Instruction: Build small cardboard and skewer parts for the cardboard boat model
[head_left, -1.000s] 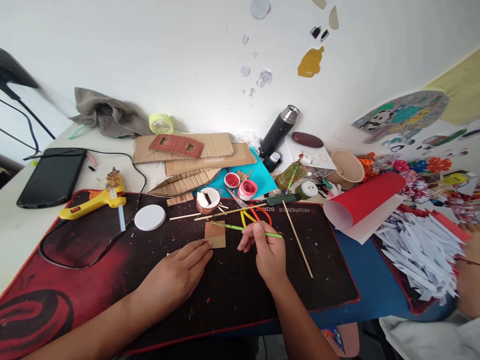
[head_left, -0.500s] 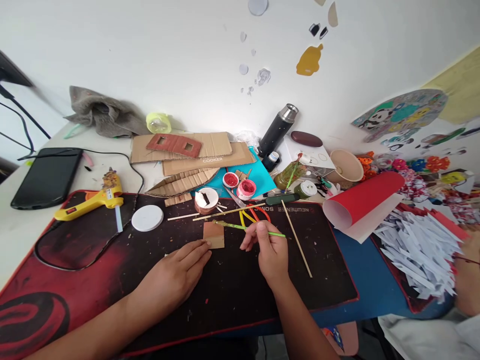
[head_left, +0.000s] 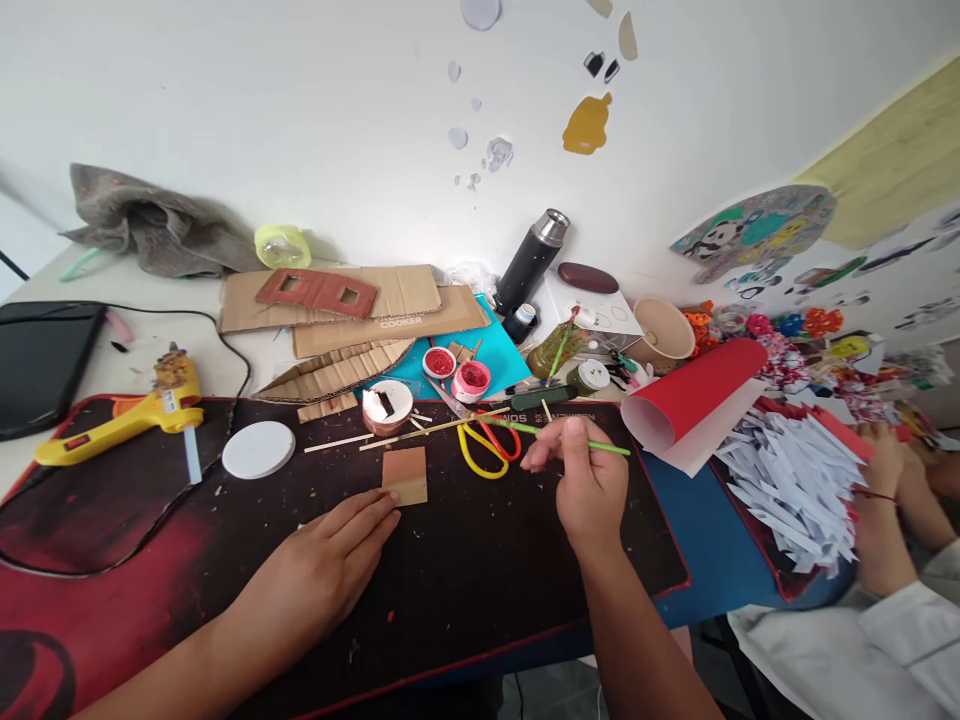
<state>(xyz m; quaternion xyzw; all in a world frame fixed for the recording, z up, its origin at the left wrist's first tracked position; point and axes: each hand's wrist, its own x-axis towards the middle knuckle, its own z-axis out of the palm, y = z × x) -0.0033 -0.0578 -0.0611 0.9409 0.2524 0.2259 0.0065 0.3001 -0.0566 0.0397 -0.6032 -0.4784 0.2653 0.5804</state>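
My left hand (head_left: 330, 560) lies flat on the dark mat, fingers stretched out, with its fingertips on the lower left edge of a small cardboard square (head_left: 405, 472). The square's upper part is reddish brown, the lower strip bare tan. A thin green paintbrush (head_left: 613, 449) is pinched in my right hand (head_left: 592, 490), raised above the mat to the right of the square. Its bristle end points left, over the scissors (head_left: 486, 455) with yellow and red handles. Behind the square stands a brown paint jar (head_left: 384, 424) with a white lid on top.
A yellow glue gun (head_left: 124, 425) and a white round lid (head_left: 259, 449) lie left. Red paint jars (head_left: 471, 381), cut cardboard (head_left: 334, 370) and a black thermos (head_left: 532, 260) stand behind. Rolled red paper (head_left: 697, 390) and paper strips (head_left: 787, 490) lie right, beside another person's hands (head_left: 877, 470).
My right hand has moved right with the paintbrush, and the bristles have left the area above the cardboard square. My left hand stays on the square. The view has shifted right.
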